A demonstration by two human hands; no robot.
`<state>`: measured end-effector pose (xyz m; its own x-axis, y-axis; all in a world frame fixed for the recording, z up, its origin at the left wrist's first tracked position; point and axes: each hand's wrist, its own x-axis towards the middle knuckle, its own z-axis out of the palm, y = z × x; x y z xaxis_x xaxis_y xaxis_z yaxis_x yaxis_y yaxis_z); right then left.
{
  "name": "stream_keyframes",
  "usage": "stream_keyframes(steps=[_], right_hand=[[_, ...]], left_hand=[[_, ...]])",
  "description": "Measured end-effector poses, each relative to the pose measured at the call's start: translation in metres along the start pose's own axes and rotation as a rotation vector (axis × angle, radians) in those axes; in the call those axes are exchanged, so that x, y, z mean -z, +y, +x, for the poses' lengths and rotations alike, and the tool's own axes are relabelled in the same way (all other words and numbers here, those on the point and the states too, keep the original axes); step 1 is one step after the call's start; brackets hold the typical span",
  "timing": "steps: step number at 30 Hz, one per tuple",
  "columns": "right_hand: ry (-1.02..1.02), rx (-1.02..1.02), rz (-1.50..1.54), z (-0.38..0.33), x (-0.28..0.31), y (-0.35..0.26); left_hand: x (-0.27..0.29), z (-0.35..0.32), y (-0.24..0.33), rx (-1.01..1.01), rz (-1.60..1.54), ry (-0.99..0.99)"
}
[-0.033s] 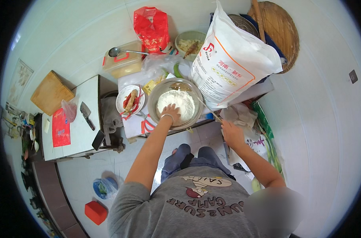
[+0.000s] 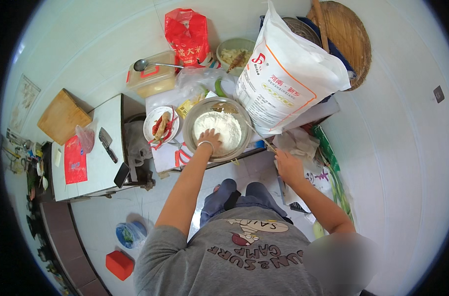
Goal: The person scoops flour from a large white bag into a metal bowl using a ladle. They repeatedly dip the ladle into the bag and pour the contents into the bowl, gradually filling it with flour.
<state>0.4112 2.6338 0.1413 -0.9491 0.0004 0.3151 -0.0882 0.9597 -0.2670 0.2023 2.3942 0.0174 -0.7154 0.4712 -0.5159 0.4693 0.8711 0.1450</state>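
Observation:
A metal bowl holds a mound of white flour. My left hand lies on the flour with its fingers spread, holding nothing. A bracelet circles that wrist. At the bowl's right side, my right hand is closed on the near end of a thin stick-like utensil. Its far end reaches the bowl's right rim; whether it is one chopstick or a pair I cannot tell. Left of the bowl stands a white plate with red chillies and a ginger-like root. Red-handled scissors lie in front of the plate.
A tall white sack stands right behind the bowl. Behind are a lidded box with a ladle, a red bag and a green bowl. On the left-hand counter lie a cleaver and a phone.

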Motion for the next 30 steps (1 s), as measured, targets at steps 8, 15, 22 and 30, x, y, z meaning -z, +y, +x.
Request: stream_keyframes(steps=[8, 15, 22, 30], right_hand=[[0.017, -0.041, 0.043, -0.006, 0.003, -0.001], [0.044, 0.001, 0.044, 0.0, 0.005, 0.0], [0.056, 0.019, 0.002, -0.012, 0.002, 0.009], [0.094, 0.044, 0.079, -0.015, 0.008, 0.014]], left_hand=[[-0.009, 0.003, 0.018, -0.092, 0.004, 0.007], [-0.008, 0.028, 0.028, -0.208, 0.01, -0.044], [0.02, 0.006, -0.002, -0.173, -0.189, 0.25], [0.022, -0.015, -0.013, -0.032, -0.185, 0.302]])
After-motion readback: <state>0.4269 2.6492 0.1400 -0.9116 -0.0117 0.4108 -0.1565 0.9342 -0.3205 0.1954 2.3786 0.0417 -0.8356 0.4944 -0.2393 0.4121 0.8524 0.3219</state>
